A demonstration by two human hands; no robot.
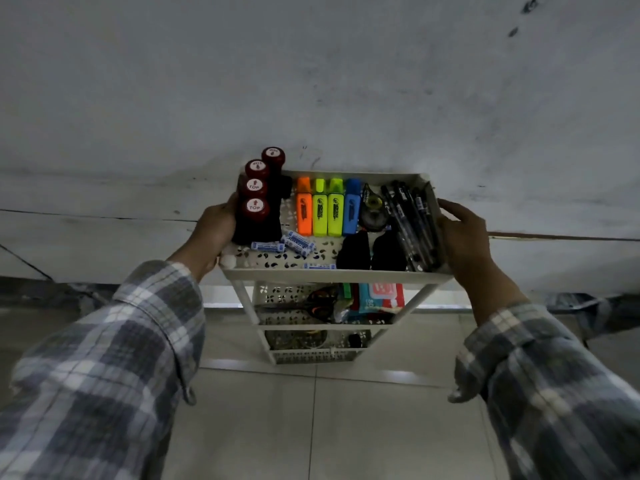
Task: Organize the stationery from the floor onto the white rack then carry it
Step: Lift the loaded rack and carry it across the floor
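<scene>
While the sorting looks finished, the white rack (332, 275) is gripped at both ends of its top tier, the left hand (216, 230) clamped on the left rim beside the stamps and the right hand (462, 233) clamped on the right rim beside the pens, so the load sits balanced between the two hands for carrying. I judge the grip on the top rim keeps the rack upright, so nothing slides out of the shallow trays (whether its feet have left the floor (311, 420) I cannot tell). The top tray holds a cluster of dark red stamps (256, 195) standing on end at the left, four highlighters (327, 211) in a row, orange, two yellow and blue, a tape dispenser (374, 211) just beside them, a bundle of black pens (412, 223) along the right wall, two black clips (370, 251) in front, and a few batteries (298, 242) loose near the middle. The middle tray carries scissors (311, 303) and a pack of wipes (381, 297); the bottom tray is too dim to make out. No stationery lies on the visible floor tiles, which suggests only the carrying is left.
</scene>
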